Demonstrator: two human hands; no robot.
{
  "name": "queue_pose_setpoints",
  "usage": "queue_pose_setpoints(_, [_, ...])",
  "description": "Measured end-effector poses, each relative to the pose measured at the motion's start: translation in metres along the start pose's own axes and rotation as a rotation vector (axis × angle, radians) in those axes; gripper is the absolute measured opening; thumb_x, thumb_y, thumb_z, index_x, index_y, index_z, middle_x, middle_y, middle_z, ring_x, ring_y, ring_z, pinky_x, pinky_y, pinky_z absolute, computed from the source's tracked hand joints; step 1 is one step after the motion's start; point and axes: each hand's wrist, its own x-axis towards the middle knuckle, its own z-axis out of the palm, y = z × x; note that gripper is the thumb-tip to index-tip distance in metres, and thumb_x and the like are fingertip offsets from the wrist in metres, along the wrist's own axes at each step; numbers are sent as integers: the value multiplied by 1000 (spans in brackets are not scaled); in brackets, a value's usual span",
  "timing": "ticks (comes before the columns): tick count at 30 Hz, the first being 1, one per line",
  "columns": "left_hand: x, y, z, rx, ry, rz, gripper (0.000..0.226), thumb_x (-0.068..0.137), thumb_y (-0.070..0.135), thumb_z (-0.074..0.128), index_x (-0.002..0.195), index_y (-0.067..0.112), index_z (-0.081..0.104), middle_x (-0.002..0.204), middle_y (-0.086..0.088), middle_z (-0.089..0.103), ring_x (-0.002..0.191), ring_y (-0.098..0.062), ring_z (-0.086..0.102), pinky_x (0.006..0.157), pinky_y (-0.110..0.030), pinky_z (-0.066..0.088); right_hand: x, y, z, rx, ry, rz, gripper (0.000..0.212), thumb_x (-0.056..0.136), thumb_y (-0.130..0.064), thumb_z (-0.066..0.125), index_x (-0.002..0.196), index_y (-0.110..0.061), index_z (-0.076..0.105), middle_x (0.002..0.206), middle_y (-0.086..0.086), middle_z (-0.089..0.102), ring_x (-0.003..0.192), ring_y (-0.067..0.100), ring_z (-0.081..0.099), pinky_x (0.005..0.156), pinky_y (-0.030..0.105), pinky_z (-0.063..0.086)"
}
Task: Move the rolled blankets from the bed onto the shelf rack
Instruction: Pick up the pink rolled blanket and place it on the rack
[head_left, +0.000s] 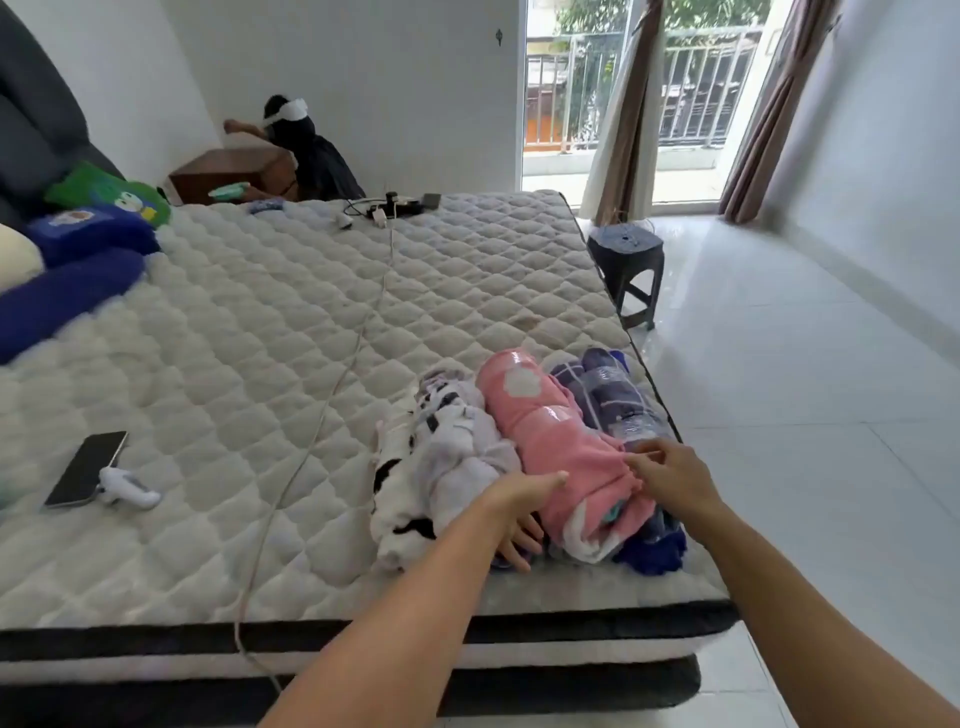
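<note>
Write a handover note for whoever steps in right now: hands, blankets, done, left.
Left hand: fingers tucked between the white-and-black roll and the pink roll, thumb on the pink roll.
Right hand: fingers on the pink roll's right side; firm grip cannot be told.
Navy plaid roll lies beside them. All three lie side by side at the mattress corner nearest the camera.
Done: nothing lifted yet.
Left: carry all three to the shelf rack, which is out of view.
</note>
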Motion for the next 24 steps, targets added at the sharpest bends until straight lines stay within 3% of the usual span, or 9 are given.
queue_pose_setpoints(4, [18,0,7,-194,-54,-156,101,82,67,52,153,11,6,148,-30,34,131,-44,43,98,-59,46,49,-6,4,24,-29,-18,28,87,-20,59,111,-8,65,100,8,68,98,25,62,88,36,47])
queue_pose_setpoints(9, [47,4,21,-487,-96,-215,107,73,70,60,152,15,13,150,-28,30,130,-47,44,95,-60,47,127,-30,19,-18,-198,-116,32,90,-24,59,116,-5,59,107,9,65,101,27,60,90,39,47])
queue_pose_setpoints(11, [59,7,24,-592,-110,-216,103,72,69,63,150,17,21,148,-24,36,125,-44,50,91,-59,49,160,-43,29,-60,-295,-132,41,89,-30,60,119,-3,56,109,11,65,100,27,60,90,40,47])
queue_pose_setpoints(14, [68,9,29,-704,-110,-236,93,70,69,64,140,14,38,137,-21,52,116,-39,60,94,-59,49,196,-61,53,-157,-429,-110,63,85,-43,62,132,-2,48,128,16,58,115,32,56,87,35,43])
queue_pose_setpoints(19, [81,20,38,-931,-16,-243,57,77,50,71,119,15,54,127,-16,60,116,-37,60,100,-61,44,220,-67,91,-231,-542,-97,90,82,-54,63,148,-3,28,150,21,37,133,37,43,108,41,39])
queue_pose_setpoints(22, [84,26,41,-1041,33,-234,56,78,36,74,125,13,54,127,-18,61,114,-36,61,100,-59,45,228,-64,100,-266,-576,-101,96,79,-55,65,150,-6,23,154,20,31,134,38,41,110,43,39])
queue_pose_setpoints(24, [84,31,45,-1061,95,-202,52,81,27,72,127,10,54,126,-19,63,112,-34,63,99,-56,47,231,-64,100,-233,-587,-42,99,77,-53,67,149,-2,22,149,21,39,129,38,48,104,46,45])
